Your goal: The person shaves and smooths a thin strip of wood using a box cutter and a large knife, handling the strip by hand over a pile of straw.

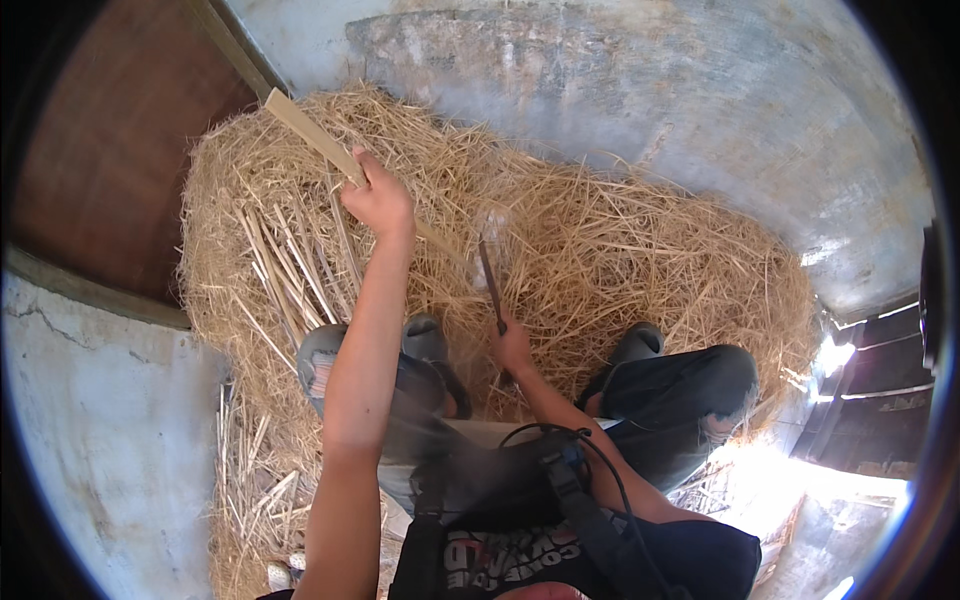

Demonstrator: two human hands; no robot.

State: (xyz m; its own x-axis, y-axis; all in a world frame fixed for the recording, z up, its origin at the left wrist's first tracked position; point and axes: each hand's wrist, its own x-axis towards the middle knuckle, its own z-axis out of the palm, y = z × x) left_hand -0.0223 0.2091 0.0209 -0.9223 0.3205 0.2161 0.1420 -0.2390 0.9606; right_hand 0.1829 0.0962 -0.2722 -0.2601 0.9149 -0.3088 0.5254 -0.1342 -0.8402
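Note:
My left hand (380, 203) is closed around a long flat strip of pale wood or bamboo (308, 132). The strip slants from the upper left down toward the middle, its far end raised over the straw. My right hand (512, 347), lower and nearer my body, grips a knife (489, 275) by its handle. Its narrow dark blade points away from me and stands close to the strip's lower end; I cannot tell whether they touch. A whitish, see-through patch (492, 222) lies by the blade tip, its kind unclear.
A deep layer of dry straw (660, 250) covers the ground around my feet. Several pale split sticks (285, 260) lie left of my left knee. A curved grey-blue wall (600, 80) rises beyond, and a brown panel (130, 150) stands at the left. Strong light enters at lower right.

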